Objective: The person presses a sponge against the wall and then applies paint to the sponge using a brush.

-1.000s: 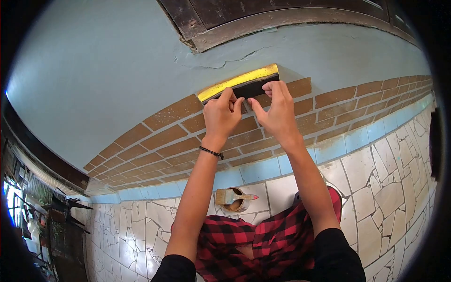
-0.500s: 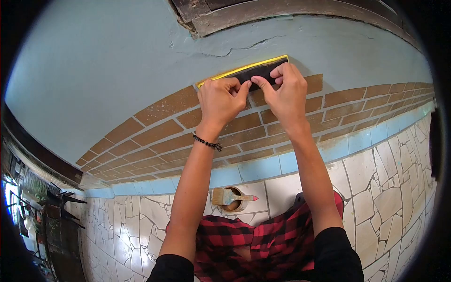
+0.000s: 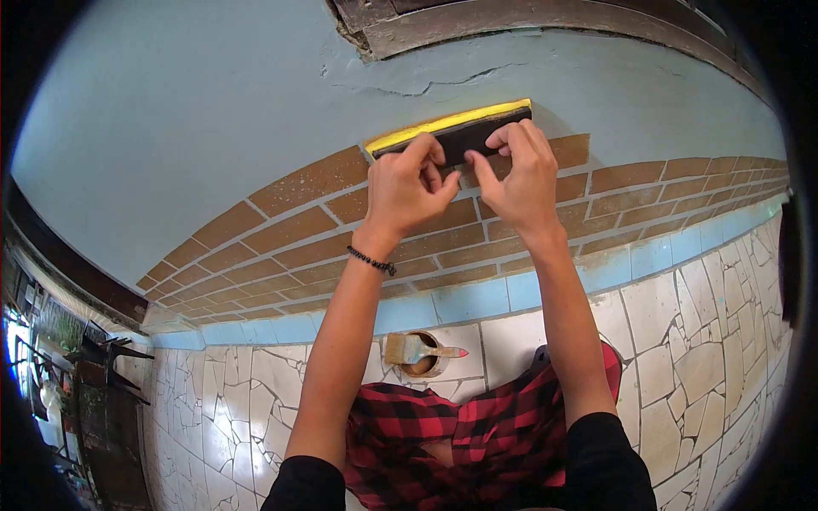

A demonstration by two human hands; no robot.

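Note:
Against the grey wall (image 3: 196, 128), at the top row of brown painted bricks (image 3: 311, 180), is a long black piece with a yellow edge (image 3: 460, 117). My left hand (image 3: 411, 183), with a black bead bracelet at the wrist, is at its left part, fingers curled on the black side and thumb apart from them. My right hand (image 3: 521, 170) is at its right part, fingers bent on the black side, thumb pointing up and apart. The thumbs do not touch each other. The underside of the piece is hidden.
A brush (image 3: 413, 349) lies across a round container (image 3: 424, 368) of brown paint on the tiled floor (image 3: 673, 375). Light blue tiles (image 3: 473, 301) run along the wall's foot. A dark wooden frame (image 3: 477, 25) is above; dark furniture (image 3: 111, 366) stands at the left.
The yellow-edged piece tilted until its yellow side narrowed, then more yellow showed again. My left thumb has moved away from the black side. The view has shifted slightly.

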